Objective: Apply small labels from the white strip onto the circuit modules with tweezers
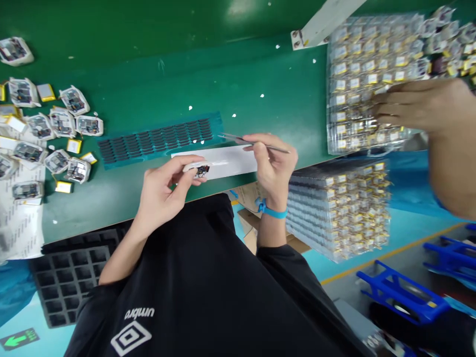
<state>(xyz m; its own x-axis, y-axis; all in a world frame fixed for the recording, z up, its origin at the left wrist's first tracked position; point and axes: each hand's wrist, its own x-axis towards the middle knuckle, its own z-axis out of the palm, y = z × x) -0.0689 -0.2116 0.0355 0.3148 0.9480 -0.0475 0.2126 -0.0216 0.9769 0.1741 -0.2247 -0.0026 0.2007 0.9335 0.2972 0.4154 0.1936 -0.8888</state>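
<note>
At far left on a green workbench (208, 84) lies a scattered heap of small electronic modules in clear film (63, 123), with loose yellow-edged flat cells (45, 92) among them, some resting on a white printed sheet (22, 223). Below the bench edge sits a black foam tray (70, 270) with square pockets. Next along, a teal strip (159, 140) carrying rows of dark rectangular pads lies flat on the bench, just above a long white card (219, 161).

The person's left hand (163, 188) is closed in a pinch, thumb and fingers gripping one small module (201, 171) over the left end of the card. (Its tiny parts are too small to make out.) The right hand (273, 166) grips slender metal tweezers (256, 144) like a pen, tips pointing left, above the card and apart from the module. A blue wrist strap (270, 210) circles that wrist.

Further right, a tall stack of bagged modules (336, 213) stands off the bench edge, and a wide mass of packets (366, 59) lies on the bench. A co-worker's hand (416, 106), blurred, touches those packets, fingers together. Blue plastic racks (403, 292) sit at lower right.
</note>
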